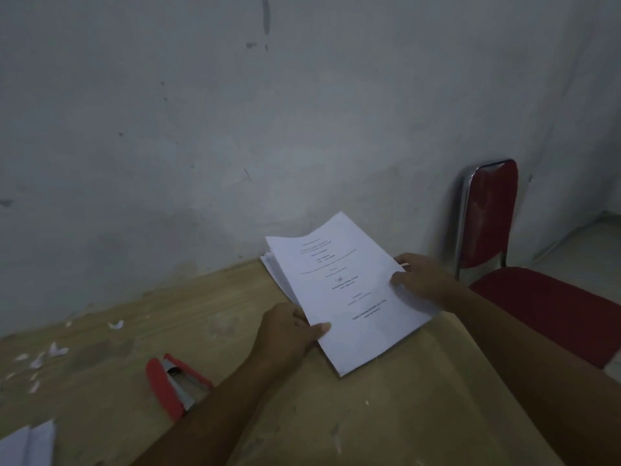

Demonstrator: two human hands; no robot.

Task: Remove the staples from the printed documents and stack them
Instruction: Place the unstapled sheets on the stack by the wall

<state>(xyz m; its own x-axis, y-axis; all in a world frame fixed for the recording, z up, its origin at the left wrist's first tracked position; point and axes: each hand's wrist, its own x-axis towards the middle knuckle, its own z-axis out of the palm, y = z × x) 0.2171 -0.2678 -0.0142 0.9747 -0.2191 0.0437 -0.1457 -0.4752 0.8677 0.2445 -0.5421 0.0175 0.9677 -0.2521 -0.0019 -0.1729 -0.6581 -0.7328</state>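
The printed documents (349, 290) sit beyond and to the right of the red stapler (174, 385) on the worktop (336, 415), with both hands on them. The left hand (289, 327) pinches their near left edge, thumb on top, and the right hand (420, 280) pinches the right edge likewise. Paper scraps (50, 351) lie left of the stapler, and a red chair (487, 213) stands far to its right.

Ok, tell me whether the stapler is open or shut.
Open. The stapler lies on the table, red arms splayed apart, metal channel showing between. The left hand and right hand hold the documents, not it.
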